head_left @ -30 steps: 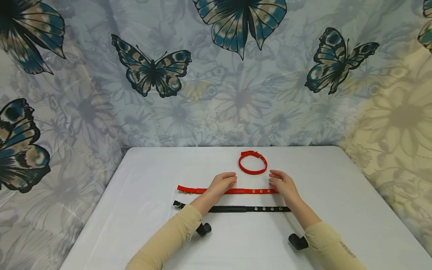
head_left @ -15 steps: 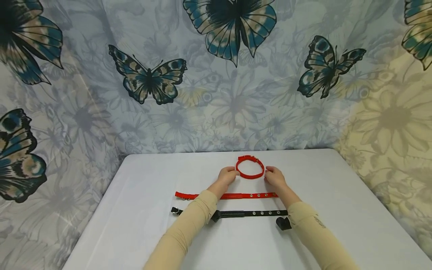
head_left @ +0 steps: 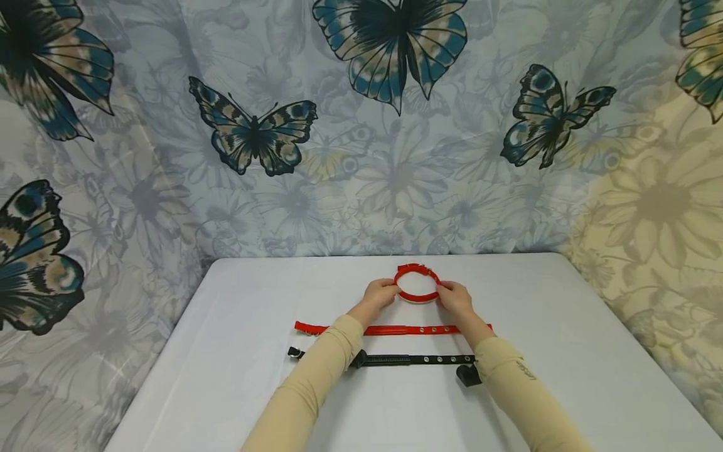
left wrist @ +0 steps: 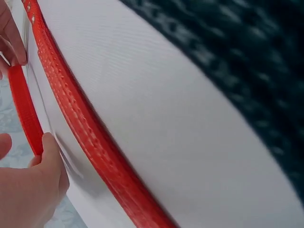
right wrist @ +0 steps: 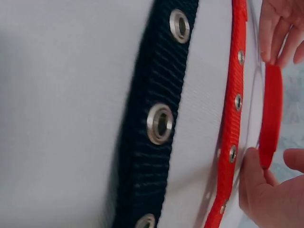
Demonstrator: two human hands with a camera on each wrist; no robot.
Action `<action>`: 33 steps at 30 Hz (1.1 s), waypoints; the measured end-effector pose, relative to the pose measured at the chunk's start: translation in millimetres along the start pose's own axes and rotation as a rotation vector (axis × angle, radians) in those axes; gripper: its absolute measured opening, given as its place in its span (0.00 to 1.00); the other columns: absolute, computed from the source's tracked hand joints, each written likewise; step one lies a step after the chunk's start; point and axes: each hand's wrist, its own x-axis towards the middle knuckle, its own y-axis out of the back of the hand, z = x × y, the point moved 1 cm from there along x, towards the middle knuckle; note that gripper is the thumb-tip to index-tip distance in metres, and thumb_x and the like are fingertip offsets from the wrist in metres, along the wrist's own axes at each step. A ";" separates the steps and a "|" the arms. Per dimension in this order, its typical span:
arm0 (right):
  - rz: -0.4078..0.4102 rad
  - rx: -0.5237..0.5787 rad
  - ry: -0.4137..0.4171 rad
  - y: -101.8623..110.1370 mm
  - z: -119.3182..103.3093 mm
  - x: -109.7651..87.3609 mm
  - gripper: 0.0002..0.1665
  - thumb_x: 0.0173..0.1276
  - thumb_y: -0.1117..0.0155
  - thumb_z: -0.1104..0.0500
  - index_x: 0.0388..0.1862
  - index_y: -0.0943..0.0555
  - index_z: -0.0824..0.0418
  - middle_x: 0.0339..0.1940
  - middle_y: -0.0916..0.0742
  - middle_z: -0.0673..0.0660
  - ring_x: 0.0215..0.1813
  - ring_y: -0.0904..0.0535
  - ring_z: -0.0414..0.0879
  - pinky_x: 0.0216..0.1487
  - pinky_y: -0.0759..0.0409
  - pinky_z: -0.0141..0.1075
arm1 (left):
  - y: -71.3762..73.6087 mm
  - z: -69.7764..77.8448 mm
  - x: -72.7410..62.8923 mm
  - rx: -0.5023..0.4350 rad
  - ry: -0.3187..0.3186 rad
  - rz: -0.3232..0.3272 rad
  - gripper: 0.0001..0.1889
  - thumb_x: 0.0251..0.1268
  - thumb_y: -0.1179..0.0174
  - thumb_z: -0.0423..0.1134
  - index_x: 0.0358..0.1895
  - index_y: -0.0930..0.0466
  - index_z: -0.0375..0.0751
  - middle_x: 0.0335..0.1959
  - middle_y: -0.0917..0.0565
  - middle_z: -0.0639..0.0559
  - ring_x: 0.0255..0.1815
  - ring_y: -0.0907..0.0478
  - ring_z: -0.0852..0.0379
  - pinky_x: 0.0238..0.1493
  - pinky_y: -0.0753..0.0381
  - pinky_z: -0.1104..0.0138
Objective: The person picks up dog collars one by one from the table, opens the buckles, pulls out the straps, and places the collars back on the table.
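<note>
A red collar [head_left: 418, 298], buckled into a loop, is near the far edge of the table, between my hands. My left hand [head_left: 380, 297] pinches its left side, thumb and fingers meeting on the band in the left wrist view. On the opposite side, my right hand [head_left: 455, 297] pinches the band, as the right wrist view shows up close. Beneath my forearms a second red collar [head_left: 395, 330] lies stretched out flat, with metal eyelets [right wrist: 238, 102] towards its right end. Nearer to me and parallel to it lies a black collar [head_left: 395, 360], also with eyelets.
All this is on a white table [head_left: 237, 301] with rounded far corners. Right behind it hangs a butterfly-printed cloth [head_left: 395, 207]. Black wrist cameras [head_left: 469, 375] on my arms hang over the black collar.
Both hands have reached forward from above the flat red collar to the looped one. The left came to its side first; the right then closed in and now pinches it too.
</note>
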 end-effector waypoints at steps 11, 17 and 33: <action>-0.076 0.290 -0.044 -12.7 3.4 -10.1 0.29 0.73 0.42 0.60 0.69 0.33 0.69 0.60 0.25 0.68 0.36 0.20 0.37 0.43 0.18 0.29 | 20.5 -7.1 -5.8 -0.277 0.047 0.107 0.15 0.67 0.40 0.32 0.54 0.22 0.29 0.43 0.18 0.42 0.40 0.18 0.54 0.47 0.18 0.64; -0.175 0.449 -0.085 -17.5 4.0 -28.4 0.33 0.72 0.40 0.59 0.73 0.36 0.65 0.61 0.24 0.64 0.38 0.17 0.36 0.49 0.19 0.32 | 43.1 -11.4 -13.5 -0.394 0.101 0.078 0.17 0.62 0.33 0.33 0.52 0.22 0.31 0.42 0.17 0.41 0.35 0.17 0.57 0.43 0.17 0.66; -0.365 0.483 -0.069 -33.6 -4.0 -67.7 0.32 0.70 0.37 0.59 0.70 0.33 0.66 0.61 0.21 0.64 0.48 0.18 0.44 0.50 0.20 0.33 | 94.2 -30.2 -67.8 -0.475 0.139 -0.055 0.23 0.63 0.37 0.28 0.61 0.28 0.28 0.45 0.19 0.41 0.38 0.17 0.55 0.46 0.17 0.63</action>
